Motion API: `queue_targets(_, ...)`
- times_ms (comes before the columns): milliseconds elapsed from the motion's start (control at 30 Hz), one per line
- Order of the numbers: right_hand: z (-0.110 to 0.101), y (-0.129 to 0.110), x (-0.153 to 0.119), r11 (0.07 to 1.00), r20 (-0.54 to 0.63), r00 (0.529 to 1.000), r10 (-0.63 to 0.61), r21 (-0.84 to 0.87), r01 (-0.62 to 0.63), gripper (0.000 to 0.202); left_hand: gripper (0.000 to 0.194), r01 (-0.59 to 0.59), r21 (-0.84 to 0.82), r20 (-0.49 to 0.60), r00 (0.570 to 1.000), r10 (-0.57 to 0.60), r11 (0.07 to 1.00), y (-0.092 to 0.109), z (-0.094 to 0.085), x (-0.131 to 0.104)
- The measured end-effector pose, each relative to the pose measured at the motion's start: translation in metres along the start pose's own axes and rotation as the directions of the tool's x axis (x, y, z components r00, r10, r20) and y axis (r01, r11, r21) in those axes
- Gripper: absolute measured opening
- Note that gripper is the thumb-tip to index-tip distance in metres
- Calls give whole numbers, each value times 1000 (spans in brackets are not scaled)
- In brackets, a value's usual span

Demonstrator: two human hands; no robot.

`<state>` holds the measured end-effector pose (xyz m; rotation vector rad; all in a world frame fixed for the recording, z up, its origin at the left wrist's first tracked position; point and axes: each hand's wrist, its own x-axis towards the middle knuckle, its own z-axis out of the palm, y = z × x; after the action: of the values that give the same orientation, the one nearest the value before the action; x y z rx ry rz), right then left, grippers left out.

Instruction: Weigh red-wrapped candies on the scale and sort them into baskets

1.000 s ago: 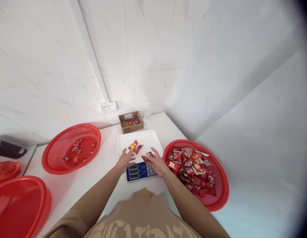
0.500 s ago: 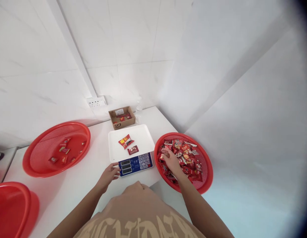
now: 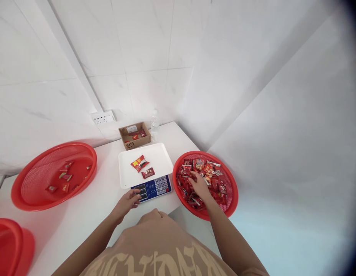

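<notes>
On the right, my right hand [image 3: 199,185] reaches into a red basket [image 3: 233,191] filled with red-wrapped snack packets [image 3: 215,184]. Its fingers are apart and rest over the packets; nothing is visibly gripped. My left hand [image 3: 127,203] is by the left end of the blue scale panel [image 3: 152,189], its fingertips over the edge of the displays, fingers loosely spread and holding nothing. A white tray [image 3: 162,159] lies on the scale. It carries a red and yellow packet [image 3: 140,163] and a smaller dark red packet [image 3: 148,173].
Behind the tray stands a cardboard box [image 3: 139,142] with a few packets inside, beside a clear bottle [image 3: 154,119]. A red basket [image 3: 27,168] with several packets is at the left, and another red container [image 3: 25,249] at the lower left. Walls rise behind and right.
The camera view has shifted, so the table items appear further left. My right hand has moved slightly among the packets, some of which lie differently. My left hand stays by the scale.
</notes>
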<state>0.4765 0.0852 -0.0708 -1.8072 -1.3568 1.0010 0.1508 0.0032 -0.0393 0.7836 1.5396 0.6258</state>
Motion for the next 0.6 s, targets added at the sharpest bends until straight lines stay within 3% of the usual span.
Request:
queue_targets(133, -24, -8, -4, 897, -10, 968, 251, 379, -229, 46, 54, 27, 5, -2, 1000, -27, 1000, -5, -3, 2)
queue_targets(233, -40, -15, -6, 890, -11, 953, 304, 361, -279, 43, 53, 37, 11, -5, 999, -37, 999, 1, -2, -1)
queue_targets(433, -61, -10, 3, 978, -73, 984, 163, -115, -171, 40, 59, 40, 36, 6, 999, -40, 999, 12, 3, -5)
queue_targets(500, -59, -5, 10, 940, -47, 993, 110, -320, -119, 41, 60, 40, 59, 18, 999, -41, 997, 12, 4, -4)
queue_targets(600, -46, -1, 20, 823, -20, 992, 125, -556, -115, 49, 59, 45, 83, 31, 998, -47, 996, 12, 4, -5)
